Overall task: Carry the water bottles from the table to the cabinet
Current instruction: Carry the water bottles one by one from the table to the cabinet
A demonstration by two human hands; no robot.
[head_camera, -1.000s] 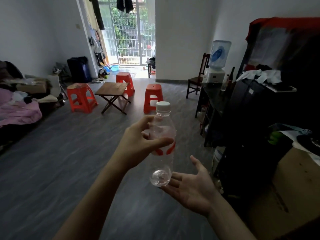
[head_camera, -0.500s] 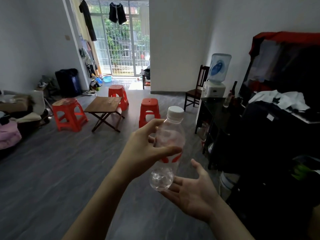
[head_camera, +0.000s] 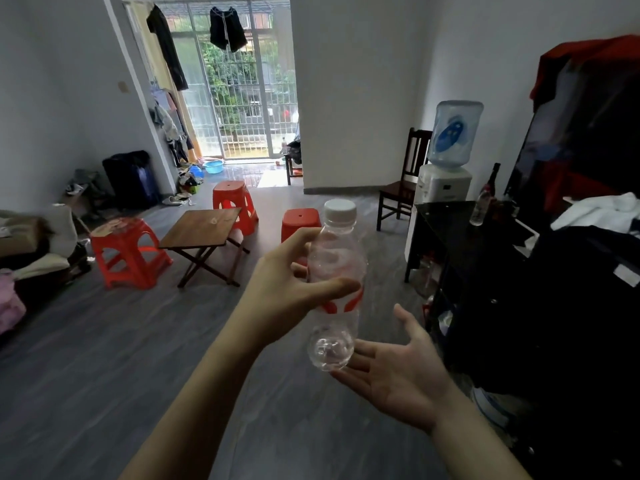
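Clear water bottle (head_camera: 335, 299) with white cap and red label, upright in mid-air, looks empty

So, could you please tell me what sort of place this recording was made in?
Most likely the living room of a lived-in flat: a small folding wooden table with red plastic stools around it, a water dispenser by the wall, and clothes hanging at a barred balcony door.

Folding table (head_camera: 201, 227) stands between stools (head_camera: 129, 249), left of the cabinet (head_camera: 450, 237).
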